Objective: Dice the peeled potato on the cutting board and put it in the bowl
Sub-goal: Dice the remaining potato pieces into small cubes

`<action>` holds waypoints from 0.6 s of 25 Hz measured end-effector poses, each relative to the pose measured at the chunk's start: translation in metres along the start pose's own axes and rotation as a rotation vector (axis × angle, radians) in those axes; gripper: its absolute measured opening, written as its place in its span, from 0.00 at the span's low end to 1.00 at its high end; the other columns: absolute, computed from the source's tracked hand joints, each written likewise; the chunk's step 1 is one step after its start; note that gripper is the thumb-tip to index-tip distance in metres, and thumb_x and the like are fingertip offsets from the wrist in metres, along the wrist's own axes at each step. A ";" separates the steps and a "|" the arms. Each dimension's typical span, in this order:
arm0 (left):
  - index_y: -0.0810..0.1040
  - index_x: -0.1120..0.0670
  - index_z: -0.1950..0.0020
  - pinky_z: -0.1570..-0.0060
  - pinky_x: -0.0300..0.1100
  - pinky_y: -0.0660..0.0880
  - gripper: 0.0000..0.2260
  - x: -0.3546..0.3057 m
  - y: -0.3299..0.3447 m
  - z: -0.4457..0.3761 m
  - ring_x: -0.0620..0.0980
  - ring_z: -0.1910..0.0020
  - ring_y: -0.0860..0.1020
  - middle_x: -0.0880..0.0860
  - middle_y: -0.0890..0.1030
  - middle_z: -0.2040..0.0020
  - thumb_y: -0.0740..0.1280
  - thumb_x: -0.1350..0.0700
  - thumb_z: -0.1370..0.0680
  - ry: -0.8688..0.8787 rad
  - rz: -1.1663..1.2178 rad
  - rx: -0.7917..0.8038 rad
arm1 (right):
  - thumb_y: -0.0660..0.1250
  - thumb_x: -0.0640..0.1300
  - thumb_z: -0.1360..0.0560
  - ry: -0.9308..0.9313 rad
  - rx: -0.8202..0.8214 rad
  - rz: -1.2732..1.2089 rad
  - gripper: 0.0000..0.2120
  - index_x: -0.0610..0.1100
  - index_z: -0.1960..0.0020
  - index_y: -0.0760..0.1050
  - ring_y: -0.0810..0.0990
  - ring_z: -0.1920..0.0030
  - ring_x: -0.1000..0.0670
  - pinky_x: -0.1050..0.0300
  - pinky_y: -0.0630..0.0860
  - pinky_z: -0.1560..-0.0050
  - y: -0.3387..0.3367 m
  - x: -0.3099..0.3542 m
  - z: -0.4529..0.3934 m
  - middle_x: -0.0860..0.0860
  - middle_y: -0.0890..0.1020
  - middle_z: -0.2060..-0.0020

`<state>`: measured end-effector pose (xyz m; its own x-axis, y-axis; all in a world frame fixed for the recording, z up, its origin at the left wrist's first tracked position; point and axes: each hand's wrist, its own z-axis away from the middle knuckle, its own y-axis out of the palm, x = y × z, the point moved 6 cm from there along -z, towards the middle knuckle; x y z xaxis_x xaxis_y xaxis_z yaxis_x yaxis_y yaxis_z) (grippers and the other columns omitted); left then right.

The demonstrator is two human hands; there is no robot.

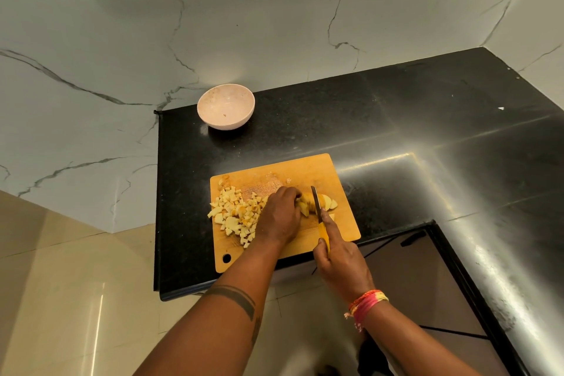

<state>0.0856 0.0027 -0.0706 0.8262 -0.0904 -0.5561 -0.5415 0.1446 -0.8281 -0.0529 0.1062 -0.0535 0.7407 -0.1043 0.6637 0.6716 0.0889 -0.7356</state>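
Judging from where everything lay, we were well past the halfway mark of the dicing but had not begun the transfer at all. Near the lower middle of the frame sat the cutting board (pixel 308 168), and on its left half a loose heap of diced potato (pixel 235 213) was already cut, small pale cubes spilling toward the board's left edge. Just right of that heap our left hand (pixel 279 216) lay curled over the remaining potato (pixel 308 204), fingertips bent down and pressing it to the wood; a few slices or wedges of it showed past the blade toward the right of the board. Our right hand (pixel 338 262) was wrapped tight round the yellow handle of the knife (pixel 317 207), forefinger stretched along the top, with the dark blade standing in the uncut piece right beside our left fingertips. How deep the edge had gone we could not tell. Up in the middle left of the frame, well apart from the board on the black counter (pixel 396 119), the bowl (pixel 225 106) held no potato, only what looked like a speck or some residue inside. So what was left, as we read it, was finishing the last chunk and then moving every cube across to that bowl
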 end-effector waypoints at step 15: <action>0.76 0.53 0.39 0.44 0.46 0.74 0.11 -0.009 0.001 0.019 0.52 0.42 0.73 0.52 0.74 0.42 0.66 0.54 0.21 0.028 -0.017 -0.003 | 0.59 0.47 0.19 0.005 0.078 0.013 0.32 0.57 0.18 0.52 0.74 0.71 0.50 0.50 0.68 0.70 0.010 -0.003 0.011 0.52 0.75 0.71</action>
<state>0.0806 0.0225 -0.0651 0.8303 -0.1208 -0.5441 -0.5283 0.1401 -0.8374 -0.0487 0.1180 -0.0614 0.7496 -0.1073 0.6531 0.6611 0.1674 -0.7314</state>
